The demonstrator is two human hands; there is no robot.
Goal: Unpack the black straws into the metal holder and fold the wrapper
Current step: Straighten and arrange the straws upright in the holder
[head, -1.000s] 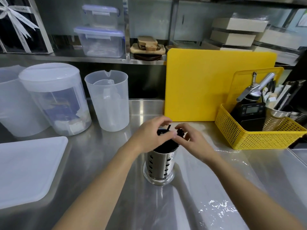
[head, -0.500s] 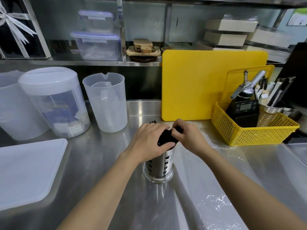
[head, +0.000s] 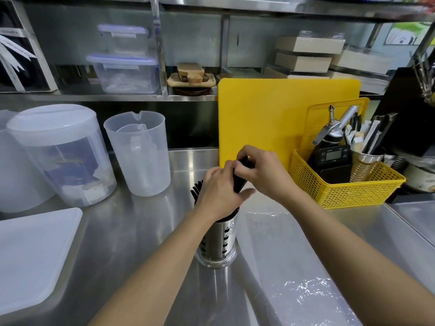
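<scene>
Right between my two hands is the bundle of black straws [head: 239, 182], tilted, top end leaning away from me and the lower end heading down into the metal holder [head: 217, 242], which sits straight below my left wrist. So I'd call this the loading step, probably near its end. My left hand [head: 219, 191] is wrapped round the bundle from the near side, thumb across it. My right hand [head: 267, 171] pinches the upper end from the far right. Both are clamped on straws, neither is free.

A few straws fan out just past my left knuckles, so some look to be in the holder already. Can't tell if any film is on the bunch I'm holding.

Next move, I reckon: stand the bunch upright, let it slide down, and let go gently so the holder doesn't tip. Then the folding. What looks like the clear wrapper [head: 303, 288] lies flat on the counter [head: 141, 231] under my right forearm, well apart from both hands.
</scene>
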